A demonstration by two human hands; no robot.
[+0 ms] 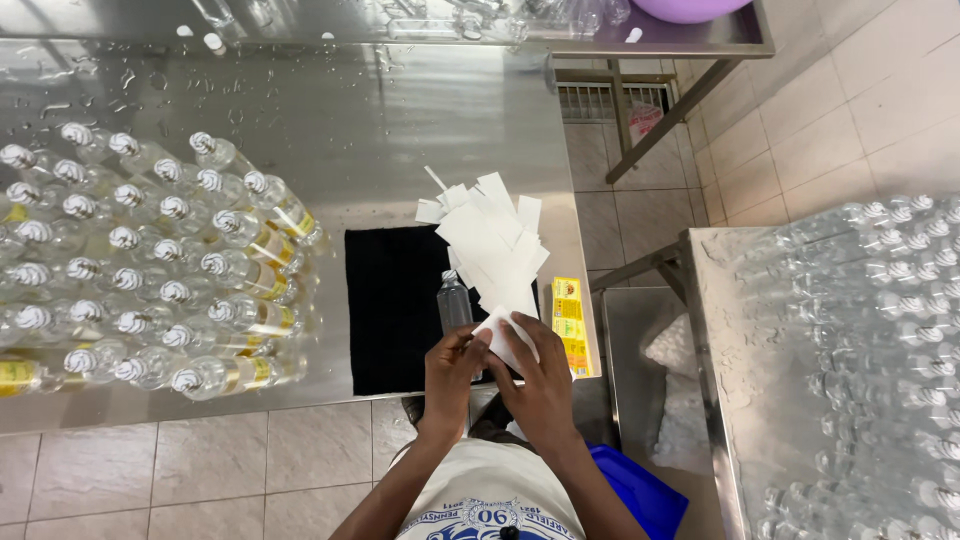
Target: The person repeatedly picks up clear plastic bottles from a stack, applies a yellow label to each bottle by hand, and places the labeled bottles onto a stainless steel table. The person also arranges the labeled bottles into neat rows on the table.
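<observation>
Left hand (452, 368) low at the near tabletop edge, fingers curled together and pinching the left corner of a white label sheet (503, 338). Right hand (540, 385) just beside it, fingers pressed along the sheet's right side and gripping it from above. Sheet held between both hands, tilted, directly over the front edge of a black mat (393, 305). Small clear bottle (454, 302) standing upright on that mat, just beyond the left hand's fingertips, nearly touching the held sheet; too small to tell whether capped.

Loose heap of white label backings (492, 238) fanned out past the bottle, spilling from the mat's far right corner toward the hands. Yellow printed label strip (568, 325) lying flat at the tabletop's right edge, just right of the right hand.

Steel tabletop (400, 120) wet with droplets. On its left half, a dense cluster of labelled bottles (160, 270), lying on their sides in rows, filled with clear liquid, silvery caps pointing left, yellow bands showing on several. Well apart on the right, a second steel table (740, 330) crowded with clear unlabelled bottles (880, 330). Blue bin (640, 490) on the tiled floor below the right forearm, contents hidden. Purple basin (685, 8) on the far shelf, only its rim showing.
</observation>
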